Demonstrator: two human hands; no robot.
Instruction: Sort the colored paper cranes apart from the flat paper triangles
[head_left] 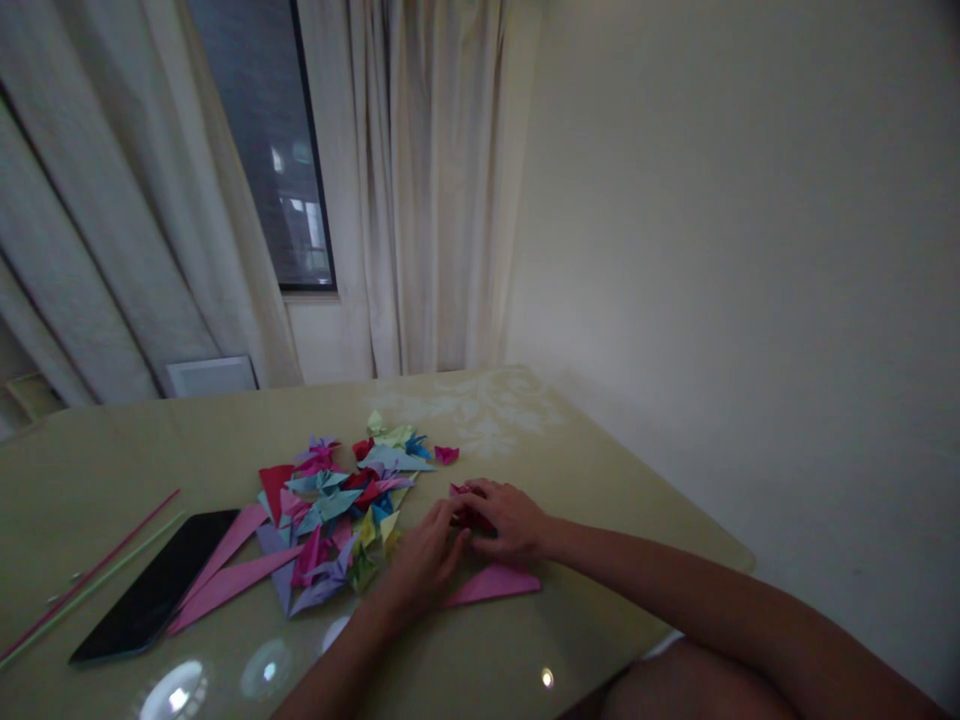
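A small dark pink folded paper is between my two hands, low over the table. My left hand pinches it from the near left side, fingers bent. From the right, my right hand closes over its top and partly hides it, so its exact shape cannot be made out. Beneath my right wrist lies a flat pink paper piece with a pointed edge. Just left of my left hand spreads a pile of origami pieces in blue, red, purple, yellow and pink.
The glossy table runs back to curtains and a wall. At the left lie a black phone, long pink paper strips and two thin sticks. One small pink piece sits beyond my hands.
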